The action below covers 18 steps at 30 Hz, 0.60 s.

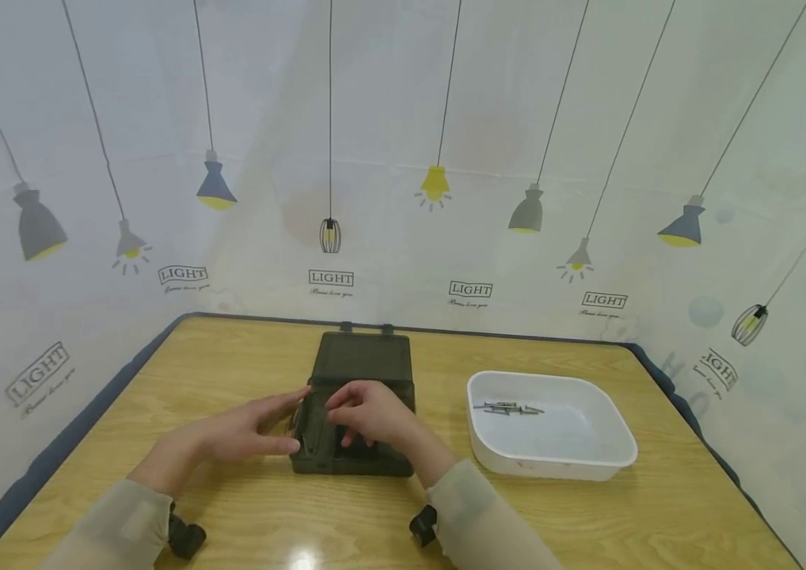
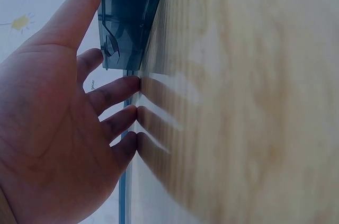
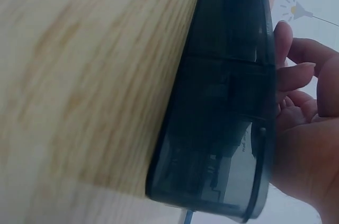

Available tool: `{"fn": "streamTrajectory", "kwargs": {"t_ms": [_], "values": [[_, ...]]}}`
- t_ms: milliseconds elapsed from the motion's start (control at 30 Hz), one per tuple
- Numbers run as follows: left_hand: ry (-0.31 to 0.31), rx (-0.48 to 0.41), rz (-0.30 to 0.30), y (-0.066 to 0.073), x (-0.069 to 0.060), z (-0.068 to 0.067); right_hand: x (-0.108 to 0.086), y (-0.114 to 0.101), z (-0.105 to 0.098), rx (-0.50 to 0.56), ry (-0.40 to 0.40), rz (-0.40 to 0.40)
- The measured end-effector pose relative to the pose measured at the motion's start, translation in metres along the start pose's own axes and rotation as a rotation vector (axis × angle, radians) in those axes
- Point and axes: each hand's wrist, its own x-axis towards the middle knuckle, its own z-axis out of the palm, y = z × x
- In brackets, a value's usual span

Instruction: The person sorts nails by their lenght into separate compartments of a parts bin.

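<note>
A dark green plastic case (image 1: 360,360) lies on the table with its lid raised back, its lower part split into compartments. My left hand (image 1: 249,431) rests against the case's left side, thumb near the front corner and fingers stretched out. In the left wrist view, the lower fingertips (image 2: 132,83) touch the tabletop beside the case wall (image 2: 127,17). Over the compartments is my right hand (image 1: 378,416), fingers bent and some reaching inside. The right wrist view has the hand (image 3: 307,113) behind the case wall (image 3: 222,113), so anything between its fingertips is hidden.
To the right of the case stands a white plastic tray (image 1: 553,467) with several metal screws (image 1: 510,408) lying at its left. The wooden table (image 1: 232,514) ends at a dark edge before a cloth backdrop (image 1: 403,95) printed with lamps.
</note>
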Motion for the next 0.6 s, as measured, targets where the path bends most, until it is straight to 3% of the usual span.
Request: {"fn": "streamTrajectory", "kwargs": {"t_ms": [333, 600], "values": [[0.014, 0.016, 0.009, -0.001, -0.001, 0.001, -0.009, -0.003, -0.010, -0.021, 0.006, -0.045], [0.027, 0.011, 0.038, -0.003, -0.001, 0.002, -0.029, -0.009, -0.041, -0.025, 0.037, -0.069]]}}
